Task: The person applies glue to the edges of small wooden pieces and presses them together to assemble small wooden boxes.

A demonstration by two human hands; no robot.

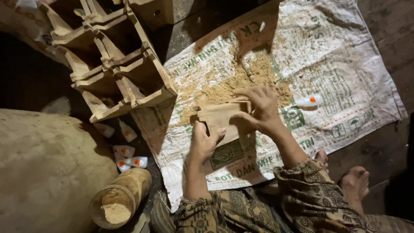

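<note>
Wooden piece | gripped by both hands: left, right | over sawdust

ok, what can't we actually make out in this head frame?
- Small brown wooden piece, head view: the left hand and right hand cover its ends, so its full shape is unclear.
- Stacked wooden frames, head view: cut off by the top edge, interiors in shadow.
- Clear jar of sawdust, head view: its base is lost in darkness.
- Left of the frame: too dark to read.
</note>
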